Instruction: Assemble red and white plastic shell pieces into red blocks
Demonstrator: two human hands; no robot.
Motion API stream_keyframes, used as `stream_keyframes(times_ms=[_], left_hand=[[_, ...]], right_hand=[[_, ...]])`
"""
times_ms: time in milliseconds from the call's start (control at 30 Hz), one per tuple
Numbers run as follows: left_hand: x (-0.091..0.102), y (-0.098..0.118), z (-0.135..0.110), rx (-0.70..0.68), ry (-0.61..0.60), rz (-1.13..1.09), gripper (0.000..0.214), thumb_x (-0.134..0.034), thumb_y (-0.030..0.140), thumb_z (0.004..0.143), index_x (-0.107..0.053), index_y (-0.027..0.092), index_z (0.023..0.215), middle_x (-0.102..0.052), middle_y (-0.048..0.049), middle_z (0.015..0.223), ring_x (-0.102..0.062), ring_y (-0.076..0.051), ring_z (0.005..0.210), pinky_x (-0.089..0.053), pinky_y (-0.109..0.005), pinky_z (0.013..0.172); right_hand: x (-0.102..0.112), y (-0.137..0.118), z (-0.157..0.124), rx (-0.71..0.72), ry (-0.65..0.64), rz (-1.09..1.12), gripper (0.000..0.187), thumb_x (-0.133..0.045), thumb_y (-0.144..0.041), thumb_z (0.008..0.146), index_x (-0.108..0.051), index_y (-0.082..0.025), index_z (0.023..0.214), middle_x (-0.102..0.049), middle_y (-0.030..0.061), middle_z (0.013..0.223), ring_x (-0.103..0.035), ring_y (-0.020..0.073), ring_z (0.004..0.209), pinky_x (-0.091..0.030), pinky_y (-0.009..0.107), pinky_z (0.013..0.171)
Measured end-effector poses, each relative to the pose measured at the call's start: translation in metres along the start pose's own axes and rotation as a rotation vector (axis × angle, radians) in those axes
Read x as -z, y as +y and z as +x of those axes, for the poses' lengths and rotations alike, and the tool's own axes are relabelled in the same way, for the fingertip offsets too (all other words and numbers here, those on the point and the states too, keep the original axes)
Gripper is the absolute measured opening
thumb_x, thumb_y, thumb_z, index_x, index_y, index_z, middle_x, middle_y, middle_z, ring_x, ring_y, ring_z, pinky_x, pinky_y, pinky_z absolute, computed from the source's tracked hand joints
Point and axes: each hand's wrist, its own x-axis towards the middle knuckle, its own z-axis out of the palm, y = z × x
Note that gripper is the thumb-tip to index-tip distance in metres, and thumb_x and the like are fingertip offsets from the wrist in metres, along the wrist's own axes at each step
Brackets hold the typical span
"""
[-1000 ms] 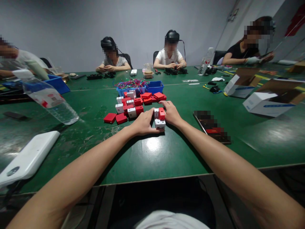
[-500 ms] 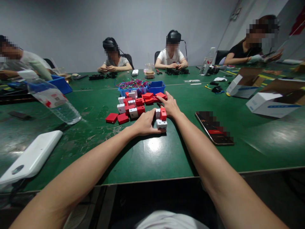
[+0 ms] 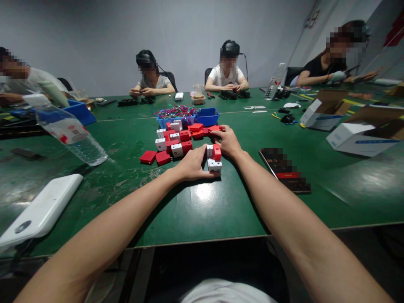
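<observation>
My left hand [image 3: 192, 164] is curled around a small stack of white and red blocks [image 3: 215, 165]. Its thumb lies along the near side, and its other fingers are partly hidden behind the stack. Just beyond, my right hand [image 3: 231, 142] has its fingertips closed on a flat red block [image 3: 214, 128] at the right end of the pile. Several red and white blocks [image 3: 176, 148] lie together left of my hands, two flat red ones [image 3: 163, 158] nearest me.
Behind the pile stand blue bins [image 3: 208, 116], one heaped with coloured wires [image 3: 176, 111]. A phone [image 3: 284, 170] lies right; a tilted water bottle [image 3: 71, 130] and a white power bank [image 3: 44, 208] are left. Open cartons [image 3: 362, 134] sit far right. Several people work across the table.
My right hand's fingers have drawn together onto the flat red block, the hand shifting slightly toward me. My left hand stays around the stack.
</observation>
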Motion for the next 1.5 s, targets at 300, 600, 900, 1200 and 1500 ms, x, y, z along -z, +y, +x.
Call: stream_keyframes(times_ms=[300,600,900,1200,1500], left_hand=[[0.000,0.000,0.000,0.005,0.004,-0.010,0.076,-0.075,0.064,0.066,-0.047,0.019,0.120,-0.066,-0.0124,0.108,-0.064,-0.035,0.098,-0.050,-0.048,0.083],[0.001,-0.001,0.000,-0.005,-0.010,0.042,0.076,-0.073,0.065,0.068,-0.046,0.017,0.120,-0.065,-0.0148,0.110,-0.064,-0.036,0.099,-0.050,-0.048,0.084],[0.000,0.000,-0.001,0.002,-0.034,0.065,0.088,-0.073,0.069,0.068,-0.042,0.013,0.129,-0.065,-0.0182,0.114,-0.063,-0.040,0.106,-0.050,-0.053,0.089],[0.001,0.001,-0.002,0.025,-0.052,0.076,0.089,-0.071,0.070,0.068,-0.039,0.016,0.131,-0.064,-0.0177,0.119,-0.062,-0.040,0.110,-0.048,-0.052,0.092],[0.001,0.005,-0.003,0.017,-0.035,-0.014,0.077,-0.075,0.061,0.069,-0.043,0.016,0.123,-0.064,-0.0148,0.113,-0.064,-0.035,0.102,-0.050,-0.048,0.087]], right_hand=[[0.023,-0.014,-0.002,-0.068,0.045,-0.122,0.036,-0.047,-0.021,0.094,-0.064,-0.026,0.125,-0.060,0.0117,0.114,-0.059,0.0268,0.094,-0.046,0.036,0.076],[0.040,-0.032,-0.024,-0.129,-0.002,-0.062,0.054,-0.050,-0.020,0.091,-0.040,-0.013,0.144,-0.056,0.0191,0.126,-0.064,0.0321,0.097,-0.050,0.040,0.079],[0.051,-0.014,-0.064,-0.071,-0.021,0.240,0.013,-0.047,-0.028,0.093,-0.053,-0.019,0.100,-0.066,0.0135,0.099,-0.064,0.0271,0.090,-0.051,0.041,0.082],[0.055,-0.017,-0.069,-0.338,-0.010,0.908,0.020,-0.061,-0.026,0.084,-0.049,-0.023,0.099,-0.064,0.0056,0.103,-0.071,0.0194,0.081,-0.058,0.031,0.065],[0.064,-0.031,-0.068,-0.479,0.006,0.972,0.031,-0.061,-0.005,0.068,-0.053,-0.021,0.092,-0.063,0.0007,0.097,-0.067,0.0122,0.076,-0.057,0.026,0.070]])
